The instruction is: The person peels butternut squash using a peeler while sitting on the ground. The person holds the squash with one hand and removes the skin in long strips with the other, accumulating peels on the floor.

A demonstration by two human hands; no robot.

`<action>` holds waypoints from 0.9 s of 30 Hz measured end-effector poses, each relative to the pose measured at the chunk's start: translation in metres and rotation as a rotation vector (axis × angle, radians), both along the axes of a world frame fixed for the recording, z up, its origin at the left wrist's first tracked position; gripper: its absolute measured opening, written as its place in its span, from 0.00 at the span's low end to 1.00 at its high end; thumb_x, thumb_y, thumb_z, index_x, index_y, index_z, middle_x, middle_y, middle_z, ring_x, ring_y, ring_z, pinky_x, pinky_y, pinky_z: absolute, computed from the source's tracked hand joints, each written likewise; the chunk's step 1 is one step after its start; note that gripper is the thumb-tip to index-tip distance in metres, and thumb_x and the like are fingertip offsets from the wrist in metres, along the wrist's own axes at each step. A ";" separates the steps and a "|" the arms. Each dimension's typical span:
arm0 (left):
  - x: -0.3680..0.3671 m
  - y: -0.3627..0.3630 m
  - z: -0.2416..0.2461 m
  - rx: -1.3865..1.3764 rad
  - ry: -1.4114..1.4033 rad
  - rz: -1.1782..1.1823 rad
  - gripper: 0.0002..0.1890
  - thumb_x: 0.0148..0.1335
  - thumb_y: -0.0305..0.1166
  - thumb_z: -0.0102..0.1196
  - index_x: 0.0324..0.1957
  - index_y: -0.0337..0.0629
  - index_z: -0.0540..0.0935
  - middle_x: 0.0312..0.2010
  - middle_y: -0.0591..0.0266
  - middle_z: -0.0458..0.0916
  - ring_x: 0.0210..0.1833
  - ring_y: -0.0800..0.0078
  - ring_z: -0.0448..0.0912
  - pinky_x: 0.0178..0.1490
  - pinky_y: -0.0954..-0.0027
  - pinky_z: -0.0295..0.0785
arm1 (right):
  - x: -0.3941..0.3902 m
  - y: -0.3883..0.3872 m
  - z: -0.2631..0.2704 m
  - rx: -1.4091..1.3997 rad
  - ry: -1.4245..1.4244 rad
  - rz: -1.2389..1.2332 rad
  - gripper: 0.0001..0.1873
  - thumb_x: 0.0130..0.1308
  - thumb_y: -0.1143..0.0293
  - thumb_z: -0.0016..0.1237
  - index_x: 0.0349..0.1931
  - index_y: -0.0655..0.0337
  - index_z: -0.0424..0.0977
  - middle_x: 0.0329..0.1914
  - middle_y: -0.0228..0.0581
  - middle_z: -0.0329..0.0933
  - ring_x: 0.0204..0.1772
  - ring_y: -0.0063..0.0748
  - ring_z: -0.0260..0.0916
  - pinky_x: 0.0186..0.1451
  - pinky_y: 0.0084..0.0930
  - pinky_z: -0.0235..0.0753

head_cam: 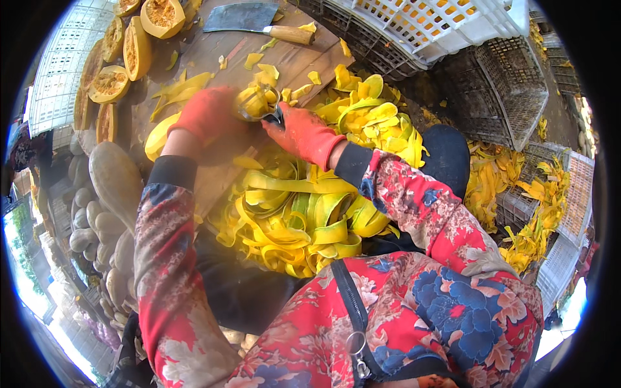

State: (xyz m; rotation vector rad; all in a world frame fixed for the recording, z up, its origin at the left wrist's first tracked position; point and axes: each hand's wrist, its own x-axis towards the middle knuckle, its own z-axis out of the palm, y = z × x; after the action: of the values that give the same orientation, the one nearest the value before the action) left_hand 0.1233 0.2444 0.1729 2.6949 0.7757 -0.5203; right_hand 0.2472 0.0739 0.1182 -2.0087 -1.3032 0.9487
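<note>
My right hand [308,136], in an orange-red glove, is closed on the dark handle of a peeler [264,104] with a metal frame. Beside the peeler, my left hand [213,114], gloved alike, lies on a peeled yellow pumpkin piece [162,137]; the glove hides much of it, and its fingers are blurred. Yellow scraps show through and around the peeler frame. Long yellow-green peelings [301,213] are heaped below my hands, with another pile [378,116] to the right of the board.
A cleaver [242,17] with a wooden handle lies on the wooden board [291,53]. Cut pumpkin halves [137,48] stand at upper left, above whole pumpkins [114,177]. A white plastic crate [436,24] is at upper right, near a dark crate [512,92]; more peelings [495,179] lie at right.
</note>
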 end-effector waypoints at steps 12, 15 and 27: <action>-0.004 0.011 -0.012 -0.027 -0.051 0.028 0.33 0.39 0.44 0.71 0.51 0.44 0.79 0.43 0.48 0.82 0.47 0.49 0.79 0.52 0.57 0.74 | -0.001 -0.003 0.002 -0.093 -0.087 0.007 0.23 0.64 0.48 0.47 0.46 0.60 0.70 0.36 0.56 0.79 0.42 0.60 0.77 0.46 0.47 0.76; -0.002 0.007 -0.008 -0.032 -0.008 0.046 0.34 0.39 0.44 0.71 0.51 0.44 0.79 0.44 0.48 0.82 0.48 0.49 0.79 0.52 0.57 0.74 | -0.010 -0.040 0.005 -0.376 -0.133 0.357 0.25 0.66 0.49 0.45 0.52 0.60 0.68 0.40 0.51 0.80 0.44 0.54 0.79 0.46 0.45 0.77; -0.012 -0.044 0.016 0.047 -0.007 -0.213 0.35 0.37 0.46 0.71 0.51 0.46 0.79 0.44 0.52 0.80 0.49 0.51 0.77 0.53 0.57 0.72 | 0.000 -0.080 0.004 -0.358 0.085 0.152 0.29 0.67 0.46 0.43 0.54 0.63 0.66 0.44 0.57 0.78 0.49 0.57 0.76 0.53 0.44 0.75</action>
State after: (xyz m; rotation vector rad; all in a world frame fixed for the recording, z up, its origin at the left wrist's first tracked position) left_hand 0.1109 0.1999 0.1884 2.8385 0.5071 -0.5467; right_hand 0.2472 -0.0058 0.1224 -2.1215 -1.3282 1.4081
